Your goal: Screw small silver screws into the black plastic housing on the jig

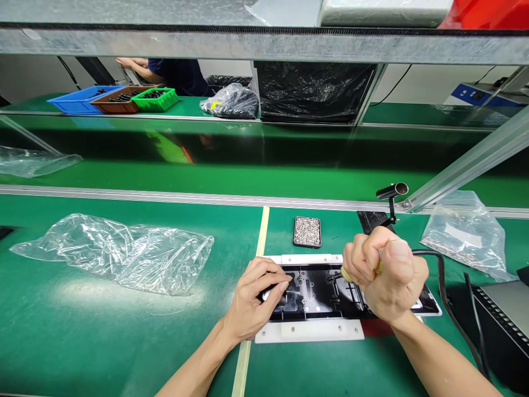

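A black plastic panel [318, 292] lies in a white fixture [309, 331] on the green bench in front of me. My left hand [256, 298] presses flat on the panel's left end, fingers spread over it. My right hand [384, 273] is closed in a fist around a corded hand tool [345, 274], whose tip points down at the middle of the panel. The tool's black cable [442, 275] runs off to the right. A small tray of tiny screws [307, 231] sits just behind the fixture.
A crumpled clear bag [124, 251] lies at left and a clear bag of small parts [463, 234] at right. A black tool stand [390, 201] rises behind the fixture. A dark box [500, 325] sits at far right. Across the conveyor are coloured bins [119, 99] and a person's arm [136, 66].
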A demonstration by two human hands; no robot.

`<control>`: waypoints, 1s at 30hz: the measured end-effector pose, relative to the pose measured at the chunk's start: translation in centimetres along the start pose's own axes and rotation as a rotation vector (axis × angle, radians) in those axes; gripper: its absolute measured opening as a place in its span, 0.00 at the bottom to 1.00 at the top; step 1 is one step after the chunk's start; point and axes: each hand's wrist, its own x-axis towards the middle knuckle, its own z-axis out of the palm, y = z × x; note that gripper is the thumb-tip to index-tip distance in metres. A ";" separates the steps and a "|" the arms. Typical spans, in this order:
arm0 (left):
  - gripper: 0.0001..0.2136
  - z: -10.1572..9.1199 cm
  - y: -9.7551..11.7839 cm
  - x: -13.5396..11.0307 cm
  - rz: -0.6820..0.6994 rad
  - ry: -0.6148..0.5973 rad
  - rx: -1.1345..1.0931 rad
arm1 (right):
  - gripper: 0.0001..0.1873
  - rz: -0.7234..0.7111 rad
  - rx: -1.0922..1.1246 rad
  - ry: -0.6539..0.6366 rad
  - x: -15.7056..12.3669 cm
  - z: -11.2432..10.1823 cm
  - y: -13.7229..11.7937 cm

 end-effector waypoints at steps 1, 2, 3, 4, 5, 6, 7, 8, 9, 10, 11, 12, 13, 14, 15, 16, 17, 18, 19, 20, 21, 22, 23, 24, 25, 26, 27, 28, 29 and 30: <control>0.10 0.0 0.0 0.0 -0.002 0.000 0.001 | 0.29 0.002 0.000 -0.004 0.0 0.0 0.0; 0.10 0.0 0.0 0.0 -0.002 0.000 0.001 | 0.29 0.002 0.001 -0.006 0.0 -0.1 0.0; 0.10 0.0 0.0 0.0 -0.002 -0.001 0.001 | 0.28 0.003 0.003 -0.009 0.0 -0.1 0.0; 0.10 0.0 0.0 0.0 -0.002 0.000 0.001 | 0.28 0.004 0.005 -0.010 0.0 -0.1 0.0; 0.10 0.0 0.1 0.1 -0.002 0.001 0.000 | 0.28 0.002 0.008 -0.009 0.0 -0.1 0.0; 0.10 0.0 0.1 0.1 -0.004 0.002 0.000 | 0.28 -0.001 0.010 -0.009 0.0 -0.1 0.0; 0.10 0.1 0.1 0.1 -0.004 0.002 -0.001 | 0.28 -0.003 0.011 -0.009 0.0 -0.1 0.0; 0.10 0.1 0.1 0.1 -0.006 0.003 -0.001 | 0.28 -0.004 0.011 -0.009 0.0 0.0 0.0; 0.10 0.1 0.0 0.1 -0.007 0.002 -0.001 | 0.28 -0.005 0.009 -0.008 0.0 0.0 0.0; 0.10 0.1 0.0 0.2 -0.007 0.001 -0.001 | 0.28 -0.006 0.007 -0.004 0.0 0.0 0.0; 0.10 0.1 0.0 0.2 -0.007 0.000 0.000 | 0.28 -0.006 0.004 -0.004 0.0 0.1 0.0; 0.10 0.1 0.0 0.2 -0.006 0.001 0.000 | 0.28 -0.007 0.002 -0.001 0.0 0.1 -0.1; 0.10 0.1 0.0 0.2 -0.005 0.001 0.000 | 0.28 -0.009 0.002 0.004 0.0 0.2 -0.1; 0.10 0.1 0.0 0.2 -0.005 0.003 -0.001 | 0.28 -0.010 0.002 0.008 0.0 0.2 -0.1; 0.10 0.1 0.0 0.1 -0.004 0.004 -0.001 | 0.28 -0.007 0.001 0.009 0.0 0.2 -0.1; 0.10 0.0 0.0 0.1 -0.004 0.005 -0.001 | 0.28 -0.005 0.001 0.007 0.0 0.2 -0.1; 0.10 0.0 0.0 0.1 -0.004 0.004 -0.002 | 0.28 -0.002 0.001 0.004 0.0 0.1 -0.1; 0.10 0.0 0.0 0.0 -0.005 0.002 -0.002 | 0.29 -0.001 0.001 -0.001 0.0 0.1 -0.1; 0.10 0.0 0.0 0.0 -0.006 0.001 -0.001 | 0.28 0.000 0.000 -0.008 0.0 0.1 -0.1; 0.10 0.0 0.0 0.0 -0.006 0.000 -0.001 | 0.28 0.000 -0.001 -0.009 0.0 0.1 -0.1; 0.10 0.0 -0.1 0.0 -0.007 -0.001 -0.002 | 0.28 -0.001 0.000 -0.005 0.0 0.1 -0.1; 0.10 0.0 -0.1 0.1 -0.006 0.000 -0.002 | 0.28 -0.002 0.000 -0.001 0.0 0.1 -0.1; 0.10 0.0 -0.1 0.1 -0.006 0.001 -0.001 | 0.28 -0.001 -0.001 0.002 0.0 0.1 0.0; 0.10 0.0 -0.1 0.1 -0.005 0.003 -0.001 | 0.28 0.000 -0.001 0.003 0.0 0.0 0.0; 0.10 0.1 -0.1 0.1 -0.004 0.003 -0.001 | 0.28 0.002 -0.003 0.004 0.0 0.0 0.0; 0.10 0.0 -0.1 0.1 -0.004 0.005 -0.001 | 0.28 0.006 -0.007 0.001 0.0 0.0 0.0; 0.10 0.0 -0.1 0.1 -0.004 0.004 -0.001 | 0.28 0.009 -0.012 -0.001 0.0 0.0 0.0; 0.10 0.0 -0.1 0.1 -0.006 0.004 -0.001 | 0.29 0.010 -0.016 -0.004 0.0 0.0 0.0; 0.10 0.0 -0.1 0.1 -0.009 0.005 -0.001 | 0.29 0.011 -0.017 -0.005 0.0 0.0 0.0; 0.10 0.0 -0.1 0.1 -0.010 0.006 -0.001 | 0.28 0.010 -0.017 -0.005 0.0 -0.1 -0.1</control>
